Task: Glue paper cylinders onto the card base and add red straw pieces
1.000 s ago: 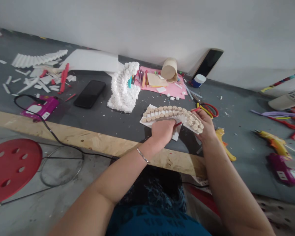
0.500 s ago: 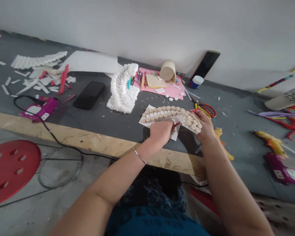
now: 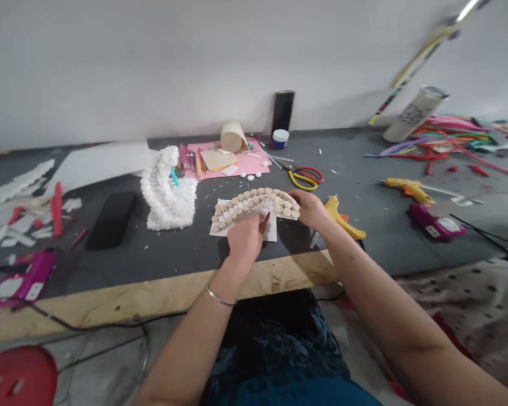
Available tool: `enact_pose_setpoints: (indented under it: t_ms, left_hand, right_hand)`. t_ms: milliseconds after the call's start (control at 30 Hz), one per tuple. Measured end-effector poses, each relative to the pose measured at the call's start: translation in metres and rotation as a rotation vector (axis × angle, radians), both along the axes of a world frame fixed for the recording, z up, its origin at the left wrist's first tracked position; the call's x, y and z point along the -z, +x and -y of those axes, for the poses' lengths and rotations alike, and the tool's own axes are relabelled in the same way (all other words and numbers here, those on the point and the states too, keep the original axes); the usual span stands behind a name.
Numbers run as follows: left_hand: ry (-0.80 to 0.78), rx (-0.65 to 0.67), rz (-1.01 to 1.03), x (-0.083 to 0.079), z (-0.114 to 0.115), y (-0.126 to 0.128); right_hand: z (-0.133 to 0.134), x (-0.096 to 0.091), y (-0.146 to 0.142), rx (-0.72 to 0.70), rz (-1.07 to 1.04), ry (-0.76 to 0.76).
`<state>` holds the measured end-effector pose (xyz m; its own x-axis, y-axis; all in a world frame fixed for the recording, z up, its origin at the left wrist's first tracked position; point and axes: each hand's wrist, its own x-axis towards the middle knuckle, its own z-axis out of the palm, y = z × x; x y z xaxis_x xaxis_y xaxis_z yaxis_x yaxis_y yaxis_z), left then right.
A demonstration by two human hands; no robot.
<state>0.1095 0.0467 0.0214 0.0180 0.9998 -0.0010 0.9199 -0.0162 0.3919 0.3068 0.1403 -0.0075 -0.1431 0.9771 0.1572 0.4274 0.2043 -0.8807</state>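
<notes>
My left hand [image 3: 245,239] rests over the middle of a curved arc of white folded paper set with tan wooden discs [image 3: 254,203], and its fingers pinch a thin red stick [image 3: 266,218]. My right hand [image 3: 310,208] grips the arc's right end. Under the arc lies a white paper sheet [image 3: 271,230], touching the table. The arc's inner part is hidden behind my left hand.
A white foam sculpture [image 3: 167,192] stands left of the arc, beyond it a black phone [image 3: 111,220]. Right of my hands lie a yellow glue gun [image 3: 342,220] and yellow-handled scissors [image 3: 305,179]. Colourful pipe cleaners [image 3: 449,148] spread at far right.
The whole view has swung and levelled, so the table now sits lower and shifted left. My hands stay on the arc, closer together, and the red stick stays in my left fingers.
</notes>
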Motion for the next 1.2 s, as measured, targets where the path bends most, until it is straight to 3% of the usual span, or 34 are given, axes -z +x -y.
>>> enact_pose_setpoints:
  t_ms: [133, 233, 333, 467, 600, 833, 1200]
  left_hand:
    - [0.048, -0.003, -0.001, -0.003, 0.014, -0.007]
    - [0.058, 0.001, 0.177, -0.001, 0.031, -0.013]
    - [-0.095, -0.098, 0.585, -0.001, 0.053, -0.016]
    - [-0.422, -0.399, 1.278, -0.011, 0.078, -0.010]
    - [-0.468, -0.572, 1.642, -0.022, 0.084, -0.001]
    - [-0.467, -0.601, 1.756, -0.020, 0.069, 0.001]
    - [-0.417, -0.721, 1.797, -0.027, 0.068, 0.012]
  right_hand:
    - [-0.002, -0.002, -0.007, -0.006, 0.183, 0.007]
    - [-0.007, -0.002, -0.012, 0.018, 0.177, 0.010]
    - [-0.012, -0.002, -0.016, 0.014, 0.177, 0.013]
    - [-0.014, -0.003, -0.017, -0.034, 0.188, 0.012]
    - [-0.013, -0.003, -0.017, -0.060, 0.207, 0.020]
    - [-0.012, -0.005, -0.016, -0.083, 0.239, 0.044]
    - [-0.004, -0.013, -0.017, -0.102, 0.196, -0.023]
